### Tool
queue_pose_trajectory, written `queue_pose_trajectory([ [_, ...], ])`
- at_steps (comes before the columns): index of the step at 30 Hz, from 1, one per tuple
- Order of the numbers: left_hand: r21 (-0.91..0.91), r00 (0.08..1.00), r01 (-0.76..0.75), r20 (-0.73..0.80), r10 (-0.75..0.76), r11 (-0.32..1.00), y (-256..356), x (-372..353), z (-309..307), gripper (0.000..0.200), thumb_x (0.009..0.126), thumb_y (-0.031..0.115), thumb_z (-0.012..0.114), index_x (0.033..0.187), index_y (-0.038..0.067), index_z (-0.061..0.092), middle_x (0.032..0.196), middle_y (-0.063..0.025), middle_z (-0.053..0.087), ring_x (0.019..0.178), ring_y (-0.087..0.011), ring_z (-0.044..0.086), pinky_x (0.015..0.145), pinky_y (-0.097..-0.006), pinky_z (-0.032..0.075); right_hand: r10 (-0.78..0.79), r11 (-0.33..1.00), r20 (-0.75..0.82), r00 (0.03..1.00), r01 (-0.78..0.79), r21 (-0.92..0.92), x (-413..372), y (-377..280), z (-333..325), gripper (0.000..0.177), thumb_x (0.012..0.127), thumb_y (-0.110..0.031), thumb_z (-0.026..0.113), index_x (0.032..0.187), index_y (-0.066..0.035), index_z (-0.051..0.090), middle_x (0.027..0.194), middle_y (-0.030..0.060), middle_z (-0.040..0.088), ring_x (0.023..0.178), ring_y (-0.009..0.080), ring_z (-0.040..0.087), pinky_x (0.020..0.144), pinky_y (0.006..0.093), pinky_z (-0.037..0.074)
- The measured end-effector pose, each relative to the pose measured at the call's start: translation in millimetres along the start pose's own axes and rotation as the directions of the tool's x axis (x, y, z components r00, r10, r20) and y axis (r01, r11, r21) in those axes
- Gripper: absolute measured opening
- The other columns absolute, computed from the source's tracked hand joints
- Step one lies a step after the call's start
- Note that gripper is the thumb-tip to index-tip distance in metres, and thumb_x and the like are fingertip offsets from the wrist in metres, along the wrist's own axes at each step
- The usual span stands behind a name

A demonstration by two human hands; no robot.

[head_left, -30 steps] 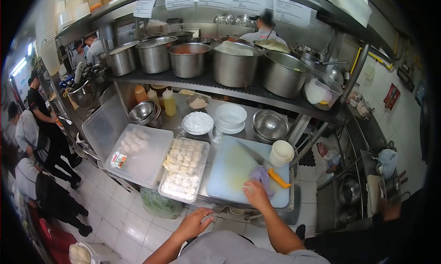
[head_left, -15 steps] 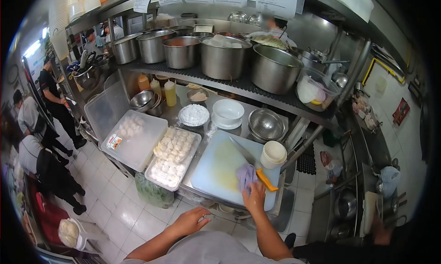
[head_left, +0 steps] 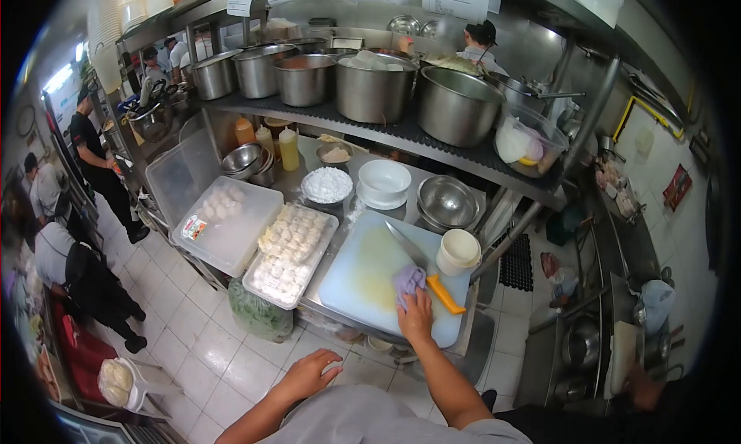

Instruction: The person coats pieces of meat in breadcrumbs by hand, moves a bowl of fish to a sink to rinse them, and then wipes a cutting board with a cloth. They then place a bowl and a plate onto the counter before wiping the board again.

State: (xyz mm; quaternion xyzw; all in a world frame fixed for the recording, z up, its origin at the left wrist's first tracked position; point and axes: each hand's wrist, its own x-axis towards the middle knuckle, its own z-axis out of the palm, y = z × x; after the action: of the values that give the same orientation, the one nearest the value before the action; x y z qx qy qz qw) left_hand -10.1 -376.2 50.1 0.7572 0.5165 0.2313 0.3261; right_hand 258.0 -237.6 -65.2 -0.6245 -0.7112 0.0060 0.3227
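Note:
A crumpled purple cloth is under the fingers of my right hand, pressed on the pale blue cutting board. Just beside it lies a knife with an orange handle, its blade pointing away to the upper left. My left hand hangs in front of my body, fingers apart and loosely bent, holding nothing. White round tubs stand stacked at the board's right edge. Left of the board is a tray of pale dough-like pieces, the front ones whiter.
Behind the board are a bowl of white powder, white bowls and metal bowls. A lidded plastic box sits at left. Large pots line the shelf above. Co-workers stand at left and beyond the shelf.
My right hand has shifted slightly left and away from me with the cloth, next to the knife. My left hand has moved a little left. The camera view has tilted slightly.

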Motion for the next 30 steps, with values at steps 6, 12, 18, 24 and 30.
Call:
queue_pose_trajectory([
  [6,-0.011,1.0,0.006,-0.008,-0.006,1.0,1,-2,2,0.024,0.086,0.021,0.063,0.104,0.005,0.061,0.103,-0.0106,0.062,0.092,-0.027,0.062,0.078,-0.0349,0.05,0.032,0.999,0.042,0.999,-0.03,-0.045,12,2,-4,0.042,0.07,-0.019,0.07,0.109,-0.01,0.057,0.125,0.0176,0.046,0.111,0.0415,0.044,0.093,0.0479,0.039],
  [12,-0.004,1.0,-0.03,-0.009,0.03,1.0,4,0,3,0.023,0.086,0.02,0.063,0.104,0.006,0.061,0.104,-0.0106,0.062,0.093,-0.0269,0.062,0.078,-0.035,0.05,0.031,0.989,-0.079,0.996,-0.042,-0.144,35,-5,6,0.047,0.068,-0.017,0.069,0.112,-0.012,0.055,0.118,0.0165,0.049,0.102,0.0399,0.047,0.086,0.048,0.042],
  [18,-0.028,0.994,-0.103,-0.026,0.102,0.994,1,4,12,0.023,0.087,0.021,0.061,0.103,0.006,0.06,0.106,-0.0118,0.06,0.094,-0.0326,0.059,0.078,-0.0388,0.049,-0.145,0.972,-0.029,0.989,0.137,-0.19,41,26,19,0.046,0.069,-0.005,0.063,0.113,-0.011,0.053,0.106,0.0159,0.053,0.095,0.039,0.051,0.085,0.0451,0.044],
  [24,-0.06,0.999,-0.044,0.013,0.045,0.997,8,6,17,0.022,0.086,0.02,0.061,0.102,0.005,0.06,0.105,-0.0105,0.06,0.092,-0.0318,0.06,0.077,-0.0387,0.05,-0.096,0.926,0.247,0.964,-0.004,0.376,31,-14,-3,0.046,0.071,-0.005,0.061,0.115,-0.006,0.051,0.11,0.0164,0.052,0.101,0.0385,0.051,0.086,0.0432,0.043],
  [30,-0.049,0.987,0.009,0.16,-0.002,0.999,0,18,31,0.022,0.086,0.017,0.062,0.103,0.004,0.06,0.104,-0.012,0.061,0.091,-0.031,0.061,0.077,-0.0366,0.05,-0.157,0.938,0.049,0.986,0.133,0.32,69,-41,-45,0.047,0.072,-0.006,0.061,0.118,-0.011,0.052,0.124,0.0136,0.049,0.113,0.0359,0.047,0.094,0.041,0.039],
])
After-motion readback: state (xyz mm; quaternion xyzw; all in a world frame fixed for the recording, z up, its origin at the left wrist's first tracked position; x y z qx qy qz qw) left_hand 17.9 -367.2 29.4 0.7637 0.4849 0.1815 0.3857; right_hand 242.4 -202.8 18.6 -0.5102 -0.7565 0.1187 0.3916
